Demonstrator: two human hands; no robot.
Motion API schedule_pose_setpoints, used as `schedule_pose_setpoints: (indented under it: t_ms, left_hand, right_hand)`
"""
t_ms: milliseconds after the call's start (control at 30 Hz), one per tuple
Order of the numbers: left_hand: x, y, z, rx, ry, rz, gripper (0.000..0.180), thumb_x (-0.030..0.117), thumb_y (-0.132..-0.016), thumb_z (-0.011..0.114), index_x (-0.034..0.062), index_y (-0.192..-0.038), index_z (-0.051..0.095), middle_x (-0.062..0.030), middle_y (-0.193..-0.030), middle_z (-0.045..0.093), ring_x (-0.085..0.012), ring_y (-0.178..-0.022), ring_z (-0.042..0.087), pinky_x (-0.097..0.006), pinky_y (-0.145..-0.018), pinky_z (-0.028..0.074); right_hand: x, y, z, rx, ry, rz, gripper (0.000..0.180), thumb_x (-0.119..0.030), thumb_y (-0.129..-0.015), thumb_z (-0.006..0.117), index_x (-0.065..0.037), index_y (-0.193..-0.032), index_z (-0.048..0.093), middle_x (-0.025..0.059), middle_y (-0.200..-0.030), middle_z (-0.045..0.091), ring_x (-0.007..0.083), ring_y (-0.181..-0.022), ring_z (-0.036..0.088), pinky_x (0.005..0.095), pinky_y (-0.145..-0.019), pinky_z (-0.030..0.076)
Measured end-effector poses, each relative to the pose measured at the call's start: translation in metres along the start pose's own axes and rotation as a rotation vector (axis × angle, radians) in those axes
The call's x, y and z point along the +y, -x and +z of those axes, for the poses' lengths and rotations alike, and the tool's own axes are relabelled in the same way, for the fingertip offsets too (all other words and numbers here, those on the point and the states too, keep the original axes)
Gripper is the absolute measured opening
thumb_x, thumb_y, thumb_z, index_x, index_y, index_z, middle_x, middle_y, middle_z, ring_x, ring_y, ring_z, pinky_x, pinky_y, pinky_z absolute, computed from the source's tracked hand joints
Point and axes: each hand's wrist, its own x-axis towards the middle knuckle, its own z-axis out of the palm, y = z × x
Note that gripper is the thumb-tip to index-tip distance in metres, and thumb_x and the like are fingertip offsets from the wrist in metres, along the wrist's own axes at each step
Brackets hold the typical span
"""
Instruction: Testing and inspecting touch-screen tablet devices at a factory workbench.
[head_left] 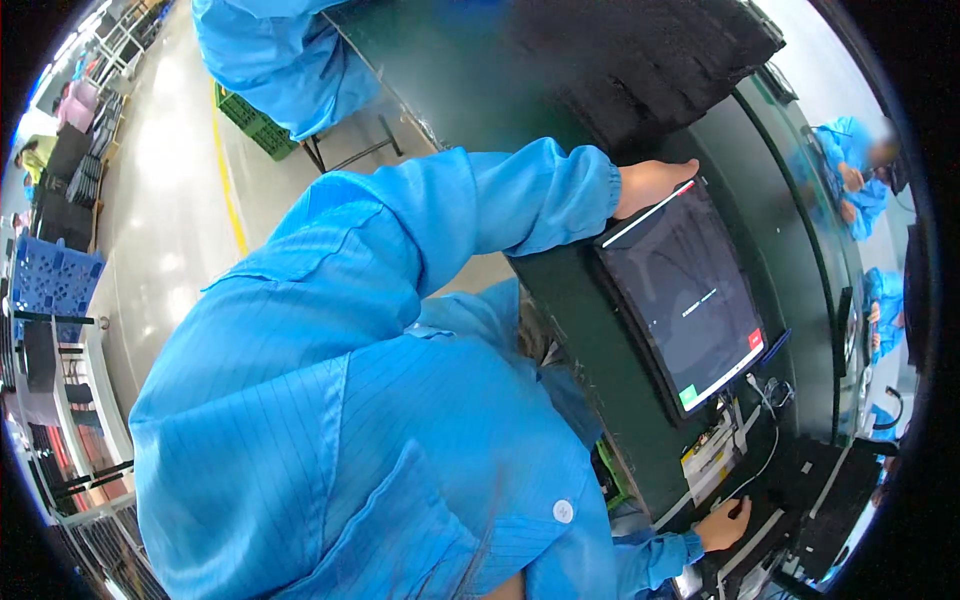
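A flat screen [690, 290] with a black frame lies on the dark green bench, its display lit dark with a small red patch and a green patch at two corners. My left hand [655, 187] grips its upper edge; some of the fingers are hidden there. My right hand [722, 525] is lower down, beside black equipment, its fingers curved and apart with nothing visible in them. A white cable [770, 440] runs from near the screen's lower edge toward that hand. Blue sleeves cover both my arms.
Dark padded material [640, 70] covers the bench's far end. A person in a blue smock [285, 60] is beside it. Several labelled parts [715, 450] lie below the screen. A green crate [255, 122] and a blue basket [55, 280] stand to the left.
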Motion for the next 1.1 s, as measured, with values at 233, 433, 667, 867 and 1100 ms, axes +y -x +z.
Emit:
schedule_pose_setpoints:
  t_ms: [233, 433, 667, 867, 1100]
  left_hand:
    - [0.000, -0.005, -0.002, -0.092, 0.105, -0.060, 0.051, 0.050, -0.086, 0.039, 0.0041, -0.080, 0.061, -0.0148, -0.079, 0.064, -0.0238, -0.069, 0.062, -0.036, -0.067, 0.050]
    - [-0.007, -0.027, -0.015, -0.108, 0.031, -0.073, 0.061, 0.054, -0.087, 0.031, 0.0004, -0.095, 0.059, -0.0163, -0.098, 0.062, -0.0266, -0.088, 0.059, -0.035, -0.085, 0.043]
    - [-0.002, -0.015, -0.007, -0.080, 0.122, -0.102, 0.052, 0.050, -0.086, 0.038, 0.0037, -0.083, 0.061, -0.0168, -0.084, 0.064, -0.0244, -0.068, 0.062, -0.035, -0.069, 0.051]
    - [-0.001, -0.012, 0.002, 0.141, -0.119, 0.021, 0.049, 0.049, -0.087, 0.039, 0.0053, -0.084, 0.061, -0.0103, -0.075, 0.064, -0.0178, -0.062, 0.061, -0.030, -0.062, 0.050]
    - [-0.009, -0.019, -0.008, 0.129, -0.143, 0.118, 0.046, 0.048, -0.088, 0.038, 0.0077, -0.088, 0.061, -0.0083, -0.078, 0.064, -0.0163, -0.063, 0.060, -0.030, -0.062, 0.050]
  right_hand:
    - [-0.161, 0.038, -0.052, 0.095, -0.421, -0.438, 0.048, -0.013, -0.076, 0.064, 0.001, -0.118, 0.047, 0.0161, -0.120, 0.046, 0.0295, -0.112, 0.041, 0.0374, -0.096, 0.031]
    - [-0.195, 0.040, -0.045, 0.048, -0.416, -0.602, 0.071, -0.029, -0.064, 0.072, -0.007, -0.124, 0.041, 0.0094, -0.126, 0.043, 0.0332, -0.121, 0.032, 0.0541, -0.100, 0.017]
    - [-0.171, 0.004, -0.038, -0.207, -0.891, -0.298, 0.053, -0.009, -0.075, 0.063, -0.003, -0.123, 0.041, 0.0111, -0.122, 0.045, 0.0220, -0.110, 0.045, 0.0353, -0.090, 0.038]
    - [-0.151, -0.039, -0.015, -0.647, -0.902, -0.354, 0.039, 0.003, -0.074, 0.060, -0.002, -0.111, 0.048, 0.0089, -0.106, 0.053, 0.0131, -0.079, 0.054, 0.0240, -0.068, 0.043]
    - [-0.175, -0.026, -0.010, -0.494, -0.742, -0.584, 0.021, -0.001, -0.070, 0.062, -0.003, -0.089, 0.055, 0.0051, -0.077, 0.054, 0.0124, -0.069, 0.052, 0.0249, -0.061, 0.043]
